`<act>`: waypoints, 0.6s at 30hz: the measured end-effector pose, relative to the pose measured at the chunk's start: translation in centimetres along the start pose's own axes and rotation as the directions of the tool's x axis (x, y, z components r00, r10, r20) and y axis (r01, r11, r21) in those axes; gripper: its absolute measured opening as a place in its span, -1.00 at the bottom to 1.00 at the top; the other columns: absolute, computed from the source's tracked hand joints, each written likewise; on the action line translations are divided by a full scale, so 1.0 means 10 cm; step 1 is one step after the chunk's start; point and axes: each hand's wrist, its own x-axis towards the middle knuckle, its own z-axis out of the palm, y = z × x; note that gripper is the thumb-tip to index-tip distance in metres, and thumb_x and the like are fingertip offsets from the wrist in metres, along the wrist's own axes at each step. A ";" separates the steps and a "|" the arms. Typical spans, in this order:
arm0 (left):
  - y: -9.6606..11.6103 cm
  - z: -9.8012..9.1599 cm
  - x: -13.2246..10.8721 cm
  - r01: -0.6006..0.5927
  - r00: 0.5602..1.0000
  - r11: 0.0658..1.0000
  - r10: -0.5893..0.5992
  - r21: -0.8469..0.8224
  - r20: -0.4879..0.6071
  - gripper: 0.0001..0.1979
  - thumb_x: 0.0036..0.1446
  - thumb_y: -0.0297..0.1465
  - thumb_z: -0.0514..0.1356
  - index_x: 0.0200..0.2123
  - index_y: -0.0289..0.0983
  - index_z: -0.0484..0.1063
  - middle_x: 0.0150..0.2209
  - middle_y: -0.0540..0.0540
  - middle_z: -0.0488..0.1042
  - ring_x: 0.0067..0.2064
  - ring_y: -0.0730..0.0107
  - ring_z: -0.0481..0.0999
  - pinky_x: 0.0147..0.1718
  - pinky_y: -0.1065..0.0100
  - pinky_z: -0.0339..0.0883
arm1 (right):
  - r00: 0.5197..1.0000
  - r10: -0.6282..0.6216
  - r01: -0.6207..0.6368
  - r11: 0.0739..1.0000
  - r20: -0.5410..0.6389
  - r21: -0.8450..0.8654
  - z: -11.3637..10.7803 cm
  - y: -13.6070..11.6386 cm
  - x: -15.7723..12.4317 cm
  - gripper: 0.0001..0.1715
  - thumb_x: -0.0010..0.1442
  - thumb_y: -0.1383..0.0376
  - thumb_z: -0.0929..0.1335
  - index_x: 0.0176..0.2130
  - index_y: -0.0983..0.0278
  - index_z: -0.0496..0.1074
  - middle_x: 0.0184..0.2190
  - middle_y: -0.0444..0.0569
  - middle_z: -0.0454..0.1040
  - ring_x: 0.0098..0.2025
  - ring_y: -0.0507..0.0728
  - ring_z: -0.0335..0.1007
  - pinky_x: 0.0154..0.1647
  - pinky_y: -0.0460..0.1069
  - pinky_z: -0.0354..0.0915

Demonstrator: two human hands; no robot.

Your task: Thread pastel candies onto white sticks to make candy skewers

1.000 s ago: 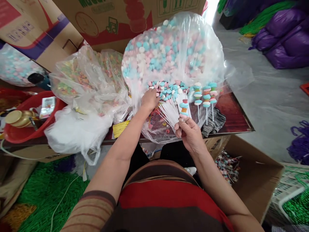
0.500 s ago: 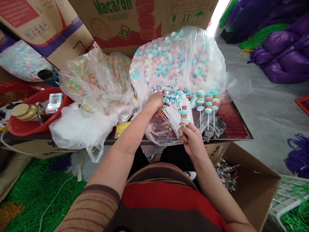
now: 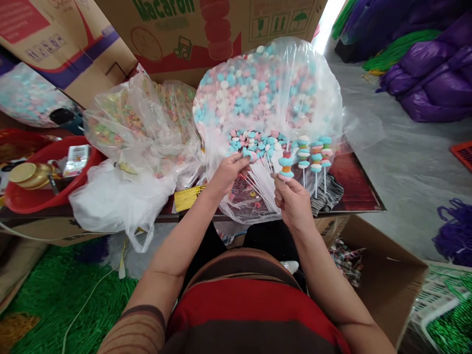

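My right hand pinches the white stick of a candy skewer held upright, with blue, orange and pink pieces threaded on it. To its left, my left hand is closed on blue and pink candy pieces at its fingertips; how many I cannot tell. Behind the hands, loose blue, pink and white candies spill from a big clear bag. A fan of white sticks lies between my hands. Several filled skewers stand to the right, above a grey striped cloth.
A clear bag of orange and green candies and a white plastic bag lie left. Yellow ties rest near the table edge. A red basin stands far left. Below right, an open carton holds wrapped pieces.
My left hand has drawn back from the candy pile towards me, now with candy pieces at its fingertips. My right hand has shifted slightly right and up with the skewer.
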 end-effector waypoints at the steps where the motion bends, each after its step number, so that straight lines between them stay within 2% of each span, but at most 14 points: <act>1: -0.01 0.03 -0.12 0.025 0.999 0.994 -0.021 -0.108 0.036 -0.68 0.07 -0.14 0.42 -0.32 -0.30 0.57 -0.43 -0.03 0.49 -0.38 0.49 0.44 -0.38 0.45 0.28 | 1.000 -0.010 0.010 1.000 0.003 -0.009 0.05 0.00 0.02 -0.50 -0.08 0.02 0.60 -0.22 0.26 0.60 -0.65 -0.32 0.11 -0.63 -0.11 -0.12 -0.66 -0.13 -0.21; 4: -0.05 0.12 -0.41 0.047 0.998 0.965 -0.032 -0.260 0.063 -0.59 -0.08 -0.15 0.51 -0.23 -0.26 0.59 -0.37 0.01 0.53 -0.40 0.55 0.44 -0.40 0.47 0.27 | 0.999 -0.026 0.027 0.999 0.042 -0.025 0.18 0.02 0.06 -0.47 -0.11 0.03 0.60 -0.19 0.27 0.60 -0.61 -0.30 0.19 -0.63 -0.11 -0.08 -0.66 -0.13 -0.15; 7: -0.11 0.16 -0.55 0.014 1.000 0.958 -0.010 -0.287 0.015 -0.56 -0.06 -0.19 0.53 -0.13 -0.19 0.55 -0.38 0.07 0.53 -0.42 0.58 0.47 -0.43 0.49 0.27 | 0.996 -0.031 0.035 0.998 0.079 -0.048 0.23 0.08 0.04 -0.52 -0.12 0.06 0.60 -0.23 0.25 0.57 -0.56 -0.26 0.30 -0.59 -0.09 0.05 -0.64 -0.12 -0.07; 9: -0.15 0.16 -0.59 0.000 1.000 0.960 0.000 -0.281 0.002 -0.59 -0.04 -0.20 0.52 -0.16 -0.18 0.53 -0.41 0.08 0.52 -0.43 0.56 0.49 -0.48 0.50 0.23 | 0.997 -0.020 0.025 0.998 0.078 -0.060 0.24 0.10 0.02 -0.54 -0.12 0.09 0.60 -0.25 0.23 0.53 -0.54 -0.26 0.32 -0.58 -0.09 0.08 -0.63 -0.12 -0.05; 13: -0.19 0.13 -0.64 0.027 0.999 0.918 -0.034 -0.396 -0.011 -0.69 0.02 -0.24 0.50 -0.22 -0.21 0.54 -0.38 0.05 0.54 -0.35 0.50 0.56 -0.46 0.50 0.29 | 0.996 0.041 -0.036 0.998 0.077 -0.055 0.23 0.09 -0.02 -0.57 -0.09 0.12 0.59 -0.30 0.21 0.43 -0.61 -0.33 0.20 -0.63 -0.11 -0.06 -0.66 -0.12 -0.12; 16: -0.17 0.09 -0.66 0.091 0.994 0.856 -0.113 -0.509 -0.013 -0.80 0.09 -0.32 0.45 -0.27 -0.26 0.55 -0.39 0.02 0.55 -0.37 0.51 0.54 -0.44 0.48 0.30 | 0.987 0.081 -0.075 0.996 0.136 -0.049 0.22 0.07 -0.04 -0.60 -0.02 0.10 0.56 -0.33 0.19 0.37 -0.67 -0.38 0.05 -0.67 -0.11 -0.20 -0.68 -0.12 -0.22; 18: -0.14 0.08 -0.67 0.125 0.989 0.827 -0.149 -0.547 0.000 -0.86 0.12 -0.38 0.43 -0.29 -0.28 0.57 -0.40 0.00 0.55 -0.40 0.53 0.52 -0.44 0.47 0.29 | 0.980 0.101 -0.097 0.995 0.170 -0.035 0.22 0.05 -0.05 -0.59 -0.02 0.10 0.56 -0.36 0.19 0.34 -0.69 -0.39 0.03 -0.68 -0.12 -0.25 -0.69 -0.12 -0.27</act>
